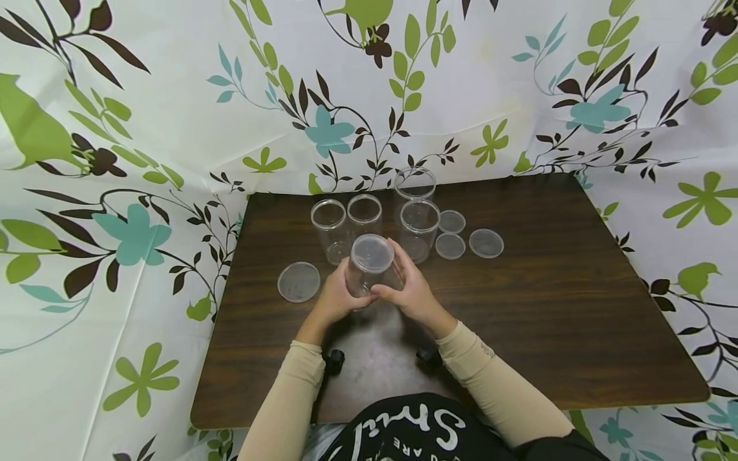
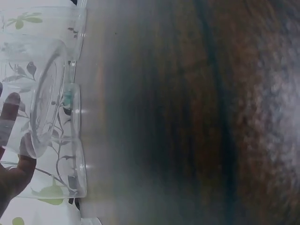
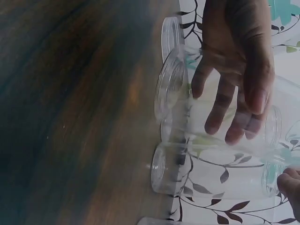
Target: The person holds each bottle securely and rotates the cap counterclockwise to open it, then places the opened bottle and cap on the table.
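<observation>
A clear plastic jar (image 1: 363, 278) with a translucent lid (image 1: 372, 253) on top is held upright over the table between both hands. My left hand (image 1: 336, 296) grips its left side, thumb across the front. The right hand (image 1: 416, 298) holds the right side, its thumb in front and its fingers along the far side. From the left wrist, the jar's round base (image 2: 49, 98) shows raised off the table, with left fingers (image 2: 10, 112) around the wall. In the right wrist view, the fingers (image 3: 220, 105) of the right hand appear through clear plastic.
Two open jars (image 1: 330, 234) stand behind the left hand; two more open jars (image 1: 419, 234) stand one behind the other at right. A loose lid (image 1: 298, 282) lies on the left, and three smaller-looking lids (image 1: 486, 243) lie right of the jars. Patterned cloth borders the brown table (image 1: 548, 307).
</observation>
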Tool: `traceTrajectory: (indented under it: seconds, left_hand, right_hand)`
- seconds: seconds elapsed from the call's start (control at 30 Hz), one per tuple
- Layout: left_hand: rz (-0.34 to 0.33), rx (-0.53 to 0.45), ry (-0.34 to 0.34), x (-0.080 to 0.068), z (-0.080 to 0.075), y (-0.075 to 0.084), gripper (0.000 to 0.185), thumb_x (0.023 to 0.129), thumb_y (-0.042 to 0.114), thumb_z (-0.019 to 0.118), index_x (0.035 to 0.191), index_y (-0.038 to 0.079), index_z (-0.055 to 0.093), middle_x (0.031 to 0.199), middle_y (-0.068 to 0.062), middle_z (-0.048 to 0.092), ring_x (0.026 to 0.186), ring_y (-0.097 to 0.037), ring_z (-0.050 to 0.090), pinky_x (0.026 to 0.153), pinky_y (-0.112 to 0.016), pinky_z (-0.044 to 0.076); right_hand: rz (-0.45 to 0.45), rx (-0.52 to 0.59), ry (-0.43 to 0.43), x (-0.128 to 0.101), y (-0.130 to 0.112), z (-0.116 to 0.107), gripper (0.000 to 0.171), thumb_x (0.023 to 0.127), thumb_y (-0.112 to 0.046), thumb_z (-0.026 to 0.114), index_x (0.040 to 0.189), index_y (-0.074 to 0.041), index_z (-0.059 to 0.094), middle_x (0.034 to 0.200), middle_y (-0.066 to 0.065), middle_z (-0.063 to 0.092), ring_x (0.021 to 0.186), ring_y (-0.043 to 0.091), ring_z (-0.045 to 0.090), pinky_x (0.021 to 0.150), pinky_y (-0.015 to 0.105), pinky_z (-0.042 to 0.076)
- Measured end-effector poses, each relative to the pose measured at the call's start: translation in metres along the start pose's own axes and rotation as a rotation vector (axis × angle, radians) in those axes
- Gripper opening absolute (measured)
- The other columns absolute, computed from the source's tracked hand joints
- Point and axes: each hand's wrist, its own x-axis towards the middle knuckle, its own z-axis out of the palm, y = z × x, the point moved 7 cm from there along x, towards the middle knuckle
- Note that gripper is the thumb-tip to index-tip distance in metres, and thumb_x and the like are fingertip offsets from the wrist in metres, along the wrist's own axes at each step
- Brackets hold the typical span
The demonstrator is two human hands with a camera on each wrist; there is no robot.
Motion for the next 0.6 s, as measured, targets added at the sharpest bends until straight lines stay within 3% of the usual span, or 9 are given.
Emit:
traceTrajectory:
  seconds: [0.17, 0.3, 0.47, 0.6]
  left_hand:
    - [-0.006, 0.010, -0.044, -0.001, 0.006, -0.001, 0.090, 0.067, 0.021, 0.093, 0.142, 0.004, 0.047, 0.128, -0.015, 0.064, 0.114, -0.030, 0.062, 0.098, -0.049, 0.049]
    - [0.003, -0.029, -0.143, -0.002, 0.014, 0.001, 0.092, 0.067, 0.020, 0.092, 0.144, 0.008, 0.045, 0.129, -0.012, 0.063, 0.113, -0.027, 0.061, 0.097, -0.047, 0.049]
    - [0.046, -0.108, -0.323, -0.006, 0.021, 0.012, 0.091, 0.069, 0.017, 0.092, 0.145, 0.008, 0.042, 0.131, -0.008, 0.061, 0.113, -0.021, 0.060, 0.100, -0.042, 0.047]
    - [0.094, -0.138, -0.484, -0.011, 0.028, 0.021, 0.079, 0.073, 0.015, 0.090, 0.138, 0.003, 0.047, 0.129, -0.010, 0.060, 0.113, -0.020, 0.059, 0.100, -0.037, 0.046]
  right_hand:
    - [-0.027, -0.003, 0.006, 0.007, 0.000, 0.001, 0.119, 0.078, -0.061, 0.080, 0.157, 0.005, 0.020, 0.159, 0.022, 0.035, 0.148, 0.038, 0.029, 0.120, 0.055, 0.019]
    - [-0.046, -0.023, -0.068, 0.016, -0.003, -0.001, 0.115, 0.071, -0.062, 0.083, 0.154, 0.001, 0.033, 0.151, 0.016, 0.049, 0.137, 0.038, 0.045, 0.116, 0.052, 0.030]
    - [-0.060, 0.019, -0.324, 0.025, -0.008, 0.000, 0.107, 0.072, -0.055, 0.087, 0.149, 0.002, 0.040, 0.143, 0.020, 0.056, 0.127, 0.026, 0.055, 0.108, 0.037, 0.041]
    - [-0.035, 0.107, -0.576, 0.027, -0.009, 0.004, 0.099, 0.077, -0.044, 0.089, 0.148, 0.005, 0.040, 0.141, 0.026, 0.055, 0.128, 0.032, 0.055, 0.109, 0.042, 0.041]
